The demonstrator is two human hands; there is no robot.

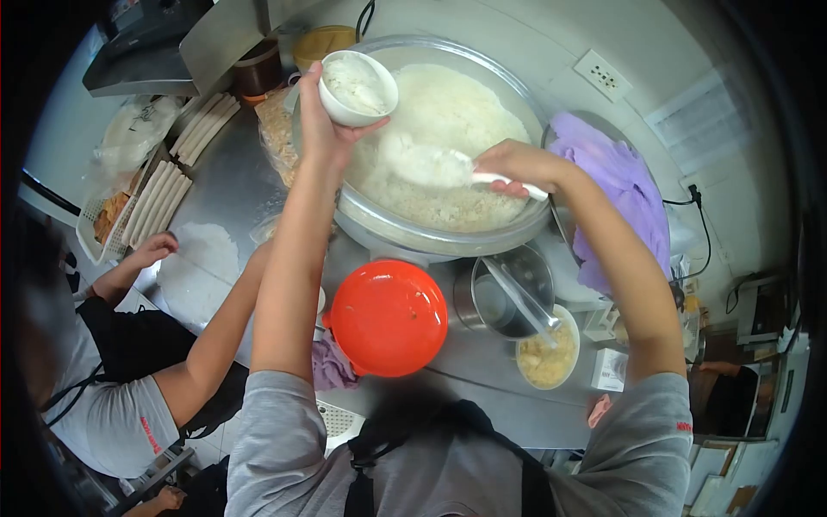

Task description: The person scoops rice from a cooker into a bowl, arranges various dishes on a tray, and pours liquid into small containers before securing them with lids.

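Observation:
My left hand (326, 122) is wrapped round a white bowl (389, 96) with white rice (353, 79) in it, held up over the left rim of a wide metal tub (517, 73). The tub is heaped with more cooked rice (448, 99). In my right hand (517, 165) is the white handle of a rice paddle (510, 183). The paddle's head points left, low over the rice and loaded with some of it, slightly blurred.
In front of the tub stand a red bowl (388, 319), a metal pot (538, 267) with a clear utensil leaning out, and a bowl of yellowish food (547, 362). Purple cloth (616, 189) lies at right. A co-worker's arm (215, 345) reaches in at left, near stacked pale rolls (159, 202).

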